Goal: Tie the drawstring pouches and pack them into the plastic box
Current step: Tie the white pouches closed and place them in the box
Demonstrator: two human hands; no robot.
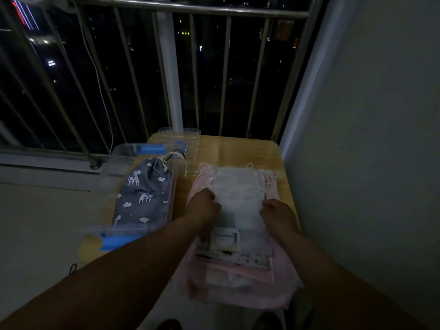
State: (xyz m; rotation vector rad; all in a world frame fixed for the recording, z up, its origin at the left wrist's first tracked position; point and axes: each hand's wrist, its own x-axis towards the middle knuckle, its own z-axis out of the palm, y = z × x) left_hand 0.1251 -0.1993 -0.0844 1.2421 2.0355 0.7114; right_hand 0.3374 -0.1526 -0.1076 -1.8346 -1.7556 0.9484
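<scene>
Flat white pouch [238, 186] pinched: left hand [204, 204], right hand [277, 214].

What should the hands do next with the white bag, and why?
Probably lift the white bag off the pile and pull its strings tight: the left hand and right hand pinch its sides, its strings lie loose, and the grey bag sits in the box.

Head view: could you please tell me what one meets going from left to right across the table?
The plastic box holding the grey pouch → left hand → white pouch → right hand → wall.
</scene>
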